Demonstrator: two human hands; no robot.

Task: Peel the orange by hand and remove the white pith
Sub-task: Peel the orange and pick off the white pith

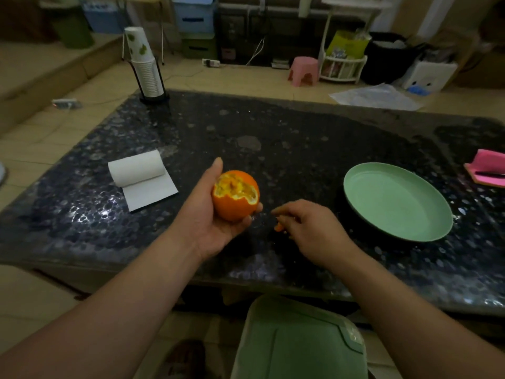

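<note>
At frame centre the left grip (216, 217) clasps a round orange (232, 206), top rind torn open to ragged pith. The right grip (308, 228) beside it pinches an orange peel scrap (279, 227); dark speckled worktop (300, 127) lies open above.

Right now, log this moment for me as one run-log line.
left hand: holds orange | orange: top torn open, most rind on | right hand: pinches peel piece | green plate: right of hands

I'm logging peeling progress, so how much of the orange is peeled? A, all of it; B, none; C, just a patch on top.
C: the orange in the left hand shows bare flesh only at its top, rind intact below; the right hand pinches a peel piece.
</note>
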